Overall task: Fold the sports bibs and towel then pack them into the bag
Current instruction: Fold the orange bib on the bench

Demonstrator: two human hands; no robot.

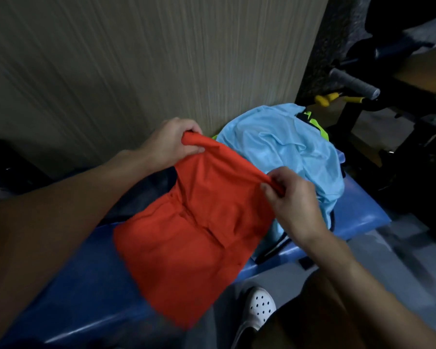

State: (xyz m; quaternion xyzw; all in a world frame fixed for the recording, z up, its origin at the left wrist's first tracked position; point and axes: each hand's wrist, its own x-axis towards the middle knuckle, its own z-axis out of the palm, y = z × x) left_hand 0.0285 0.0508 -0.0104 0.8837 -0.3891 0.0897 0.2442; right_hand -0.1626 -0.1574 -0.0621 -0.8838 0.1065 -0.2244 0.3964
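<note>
An orange bib [199, 222] hangs over the blue bench [91, 293], its lower part draped past the front edge. My left hand [169, 143] pinches its far top corner near the wall. My right hand [292, 200] pinches the other top corner, so the top edge is stretched between both hands. Behind the orange bib lies a crumpled light blue bib [282, 144], with a neon yellow-green bib [317, 124] peeking out from under it. A dark bag [146, 190] shows partly under my left forearm, mostly hidden.
A beige striped wall [136, 59] stands right behind the bench. Dark gym equipment with a grey padded handle [353, 83] and yellow parts [325, 99] fills the right. My white perforated shoe [259, 306] is on the grey floor below the bench.
</note>
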